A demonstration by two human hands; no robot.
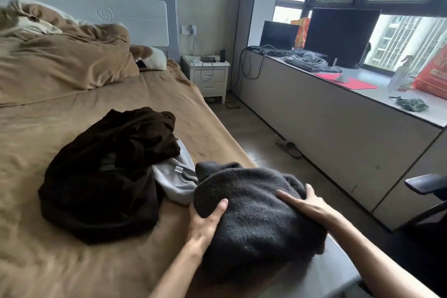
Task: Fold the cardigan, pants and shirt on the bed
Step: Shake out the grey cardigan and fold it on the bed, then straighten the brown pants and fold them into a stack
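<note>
Three garments lay on the tan bed (72,261): one dark fuzzy cardigan (254,213) bunched at the near right edge, one grey piece (174,181) just left of it, and one dark brown piece (104,176) heaped farther left, overlapping the grey. Two bare hands were on the cardigan. The left hand (205,220) gripped its left side, thumb on top, fingers hidden beneath. The right hand (304,203) pressed on its upper right, fingers curled over the edge.
</note>
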